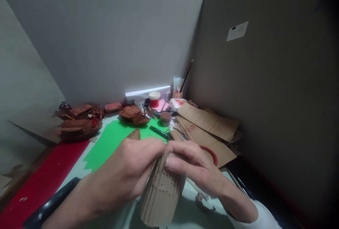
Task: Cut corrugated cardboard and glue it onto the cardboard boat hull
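The ridged, curved cardboard piece [162, 197] is at six o'clock, its upper end pinched between the left hand [134, 163] and right hand [198, 167]; light, even pressure should suit it (corrugations probably crush easily). Beyond, a flat green sheet [106, 144] lies toward ten o'clock, a rounded red handle [214, 155] at two.

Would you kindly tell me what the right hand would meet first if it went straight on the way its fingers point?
Most likely the left hand: its fingertips lie right by those of the right hand, at the cardboard. Whether they already touch is hard to tell.
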A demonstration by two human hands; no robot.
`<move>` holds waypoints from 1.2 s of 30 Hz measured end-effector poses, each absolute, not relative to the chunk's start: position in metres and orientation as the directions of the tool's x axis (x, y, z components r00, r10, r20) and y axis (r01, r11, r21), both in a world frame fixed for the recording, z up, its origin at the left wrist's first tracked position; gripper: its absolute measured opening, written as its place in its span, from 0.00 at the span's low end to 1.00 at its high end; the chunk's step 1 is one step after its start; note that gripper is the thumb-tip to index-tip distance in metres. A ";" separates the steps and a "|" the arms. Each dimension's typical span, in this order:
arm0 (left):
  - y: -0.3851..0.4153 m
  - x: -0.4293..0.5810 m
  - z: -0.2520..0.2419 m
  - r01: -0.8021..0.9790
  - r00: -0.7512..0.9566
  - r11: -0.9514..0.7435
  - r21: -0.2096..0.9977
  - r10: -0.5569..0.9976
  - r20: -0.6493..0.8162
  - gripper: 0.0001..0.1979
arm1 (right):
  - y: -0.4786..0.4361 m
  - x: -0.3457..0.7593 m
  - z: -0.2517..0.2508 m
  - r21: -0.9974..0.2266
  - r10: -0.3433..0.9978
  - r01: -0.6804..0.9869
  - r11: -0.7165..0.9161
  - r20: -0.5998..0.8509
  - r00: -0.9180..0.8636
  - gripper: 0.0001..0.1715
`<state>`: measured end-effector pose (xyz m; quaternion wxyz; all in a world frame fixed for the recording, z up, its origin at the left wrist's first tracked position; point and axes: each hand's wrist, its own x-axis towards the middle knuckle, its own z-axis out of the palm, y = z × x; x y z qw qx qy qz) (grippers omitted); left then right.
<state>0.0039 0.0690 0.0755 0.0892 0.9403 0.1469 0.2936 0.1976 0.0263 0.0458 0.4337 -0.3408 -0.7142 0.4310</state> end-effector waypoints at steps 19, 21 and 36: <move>0.069 -0.002 0.095 0.360 0.724 -0.578 0.733 0.668 0.171 0.12 | 0.020 0.201 0.057 -0.913 0.886 0.091 0.399 0.357 -0.296 0.08; 0.070 -0.002 0.096 0.362 0.716 -0.554 0.749 0.680 0.157 0.11 | 0.018 0.199 0.057 -0.895 0.883 0.129 0.428 0.384 -0.270 0.07; 0.066 0.000 0.087 0.195 0.707 -0.445 0.874 0.681 0.189 0.10 | 0.025 0.190 0.054 -0.793 0.787 0.110 0.599 0.608 0.102 0.04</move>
